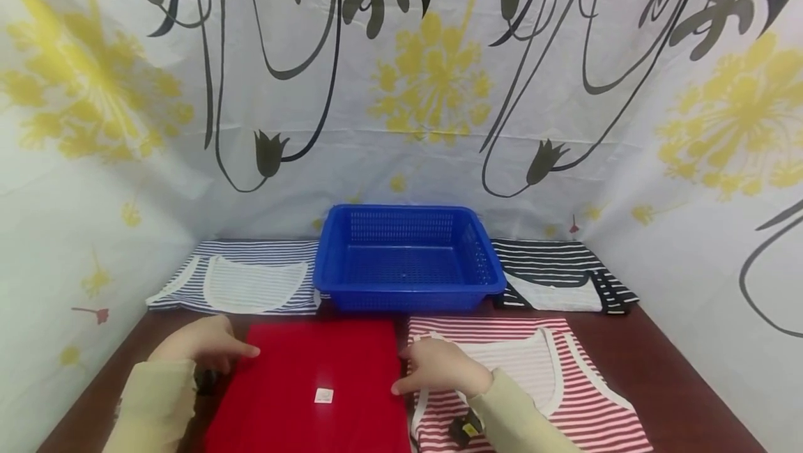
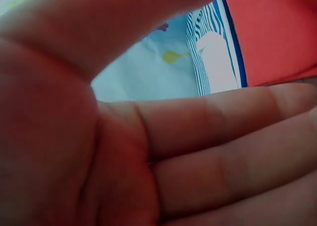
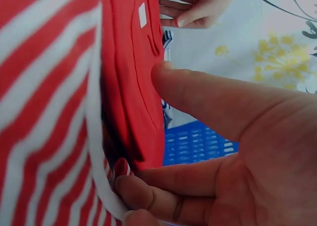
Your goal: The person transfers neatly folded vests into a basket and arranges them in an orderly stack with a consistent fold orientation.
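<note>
A folded red garment (image 1: 301, 362) with a small white label (image 1: 323, 396) lies flat at the front, left of the middle. At its left edge is my left hand (image 1: 203, 343), the fingers extended towards the cloth; the left wrist view shows nothing in the palm. My right hand (image 1: 439, 368) is at the garment's right edge, thumb and fingers spread apart. In the right wrist view the thumb (image 3: 183, 84) reaches the red cloth's edge, while fingertips are by the red-and-white striped tank top (image 3: 49, 112). That tank top lies right of the red garment, partly under my right arm.
Behind the garments stands a blue plastic basket (image 1: 401, 300). A blue-and-white striped top (image 1: 257, 282) lies left of it, a black-and-white striped top (image 1: 552, 286) right of it. Patterned white cloth (image 1: 401, 160) walls the brown table (image 1: 684, 383) at the back and sides.
</note>
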The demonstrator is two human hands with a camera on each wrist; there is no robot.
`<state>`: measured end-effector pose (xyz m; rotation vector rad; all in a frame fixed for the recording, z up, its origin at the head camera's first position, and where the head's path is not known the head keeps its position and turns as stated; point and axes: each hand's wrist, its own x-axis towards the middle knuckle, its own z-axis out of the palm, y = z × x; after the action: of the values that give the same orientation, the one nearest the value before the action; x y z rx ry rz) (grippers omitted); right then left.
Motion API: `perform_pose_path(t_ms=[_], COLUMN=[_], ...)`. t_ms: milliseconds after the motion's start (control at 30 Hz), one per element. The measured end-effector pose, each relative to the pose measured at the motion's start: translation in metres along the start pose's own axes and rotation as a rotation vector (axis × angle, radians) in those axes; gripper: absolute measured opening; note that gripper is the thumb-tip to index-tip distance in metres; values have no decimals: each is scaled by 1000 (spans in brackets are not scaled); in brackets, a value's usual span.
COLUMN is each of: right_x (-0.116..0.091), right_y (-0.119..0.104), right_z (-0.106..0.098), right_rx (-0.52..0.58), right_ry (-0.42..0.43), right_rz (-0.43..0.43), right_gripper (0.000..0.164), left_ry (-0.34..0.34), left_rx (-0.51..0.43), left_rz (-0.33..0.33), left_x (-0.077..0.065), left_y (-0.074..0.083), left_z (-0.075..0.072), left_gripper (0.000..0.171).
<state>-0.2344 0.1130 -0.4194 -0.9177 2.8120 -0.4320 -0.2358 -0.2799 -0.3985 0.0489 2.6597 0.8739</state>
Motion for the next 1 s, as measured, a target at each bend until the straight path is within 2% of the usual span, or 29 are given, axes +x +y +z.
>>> perform_pose_path(t_ms=[367,600,833,1000], right_x=[-3,0,2,5], right_y=[-9,-13,-17,-18], right_z=[2,9,15,20], right_rx=[-18,-28,-40,-28], right_ry=[1,44,93,127], right_rz=[-4,6,31,59], right_gripper=[37,34,36,37], left_ry=[-45,9,-47,-67], left_rx=[40,38,-6,-8], left_rz=[9,-50,-31,5], left_x=[8,9,11,11], left_y=[2,10,16,17], left_z=[6,10,16,20], left_gripper=[36,37,43,38])
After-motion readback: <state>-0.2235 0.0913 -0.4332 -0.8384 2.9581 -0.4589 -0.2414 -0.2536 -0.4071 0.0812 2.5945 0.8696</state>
